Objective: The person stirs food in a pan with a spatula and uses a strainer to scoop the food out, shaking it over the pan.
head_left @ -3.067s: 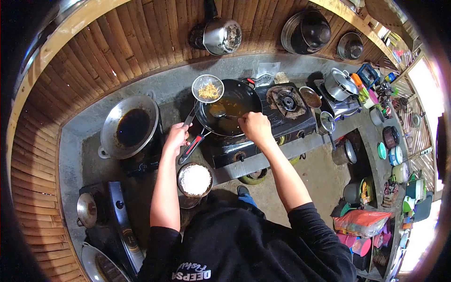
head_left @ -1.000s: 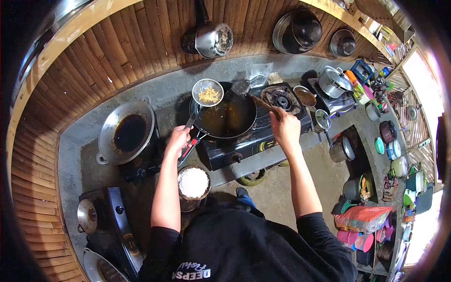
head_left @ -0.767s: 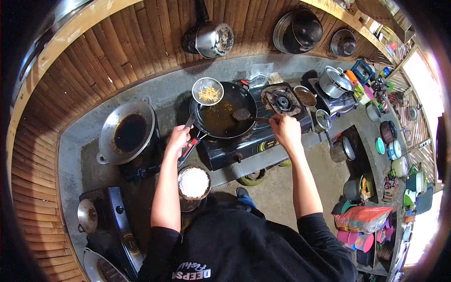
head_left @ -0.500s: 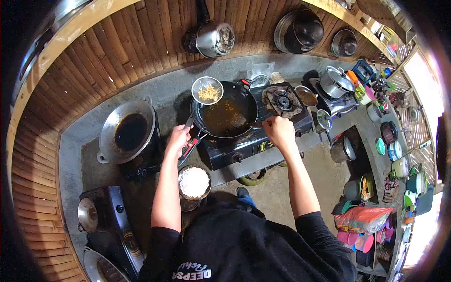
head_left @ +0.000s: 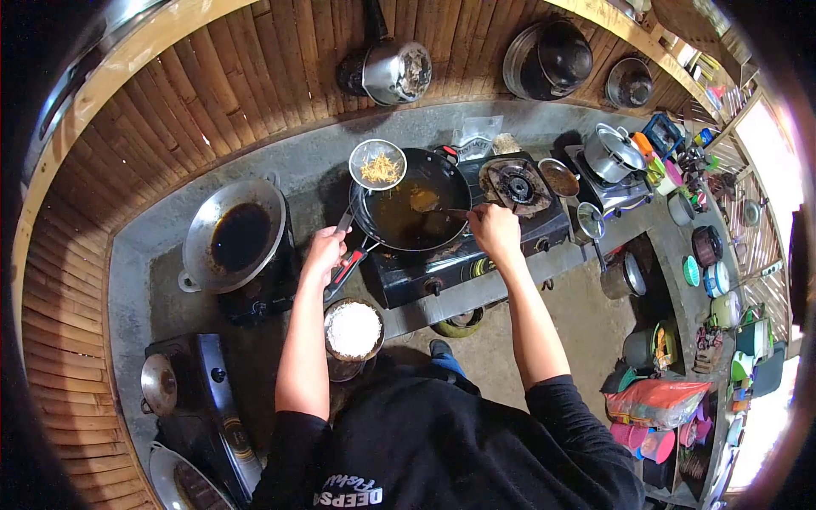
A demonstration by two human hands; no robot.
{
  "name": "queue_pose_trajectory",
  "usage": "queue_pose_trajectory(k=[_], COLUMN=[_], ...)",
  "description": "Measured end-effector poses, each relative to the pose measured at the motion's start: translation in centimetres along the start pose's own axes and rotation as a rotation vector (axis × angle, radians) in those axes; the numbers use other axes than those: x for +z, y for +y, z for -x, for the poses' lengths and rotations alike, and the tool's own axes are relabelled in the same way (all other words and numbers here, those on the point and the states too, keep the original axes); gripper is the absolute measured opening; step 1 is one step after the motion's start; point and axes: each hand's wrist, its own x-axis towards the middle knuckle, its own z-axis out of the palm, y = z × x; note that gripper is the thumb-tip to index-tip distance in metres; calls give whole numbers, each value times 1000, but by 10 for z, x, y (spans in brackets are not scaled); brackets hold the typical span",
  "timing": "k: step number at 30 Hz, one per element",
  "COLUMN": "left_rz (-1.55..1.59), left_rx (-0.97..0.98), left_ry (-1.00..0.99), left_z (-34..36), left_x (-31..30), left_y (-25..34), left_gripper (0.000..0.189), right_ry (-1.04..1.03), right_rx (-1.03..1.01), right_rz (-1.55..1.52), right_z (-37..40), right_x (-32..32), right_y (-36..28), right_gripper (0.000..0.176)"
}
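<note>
My left hand is closed round the handle of a wire strainer. Golden fried shreds lie in the strainer, which is over the left rim of a black frying pan. Brown oil covers the pan's bottom. In my right hand, fingers wrapped, is the handle of a cooking spoon; its rounded head is in the pan, at the oil. The pan's red-and-black handle passes just below my left hand, and the pan stands on a black gas stove.
A bowl of white shreds stands in front of my left forearm. To the left, a large grey wok holds dark liquid. An unused burner, a small pan and a lidded pot are to the right.
My right hand has moved slightly left and up, and the spoon's head now shows in the middle of the pan. The strainer stays in my left hand over the rim.
</note>
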Motion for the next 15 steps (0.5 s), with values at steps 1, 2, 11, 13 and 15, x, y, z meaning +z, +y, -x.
queue_pose_trajectory(k=[1, 2, 11, 13, 15], left_rz=[0, 0, -2, -1, -3], left_rx=[1, 3, 2, 1, 4], left_ry=[2, 4, 8, 14, 21], left_z=[1, 2, 3, 4, 7], left_x=[0, 0, -4, -4, -4], left_y=[1, 1, 1, 3, 4], left_gripper=[23, 23, 23, 22, 22], right_ry=[4, 6, 31, 47, 50], right_rx=[-1, -2, 3, -1, 17], right_rz=[-5, -6, -99, -157, -221], right_z=[-1, -1, 3, 6, 9], right_x=[3, 5, 26, 33, 40], right_y=[1, 1, -7, -7, -8], right_gripper=[24, 24, 22, 23, 25])
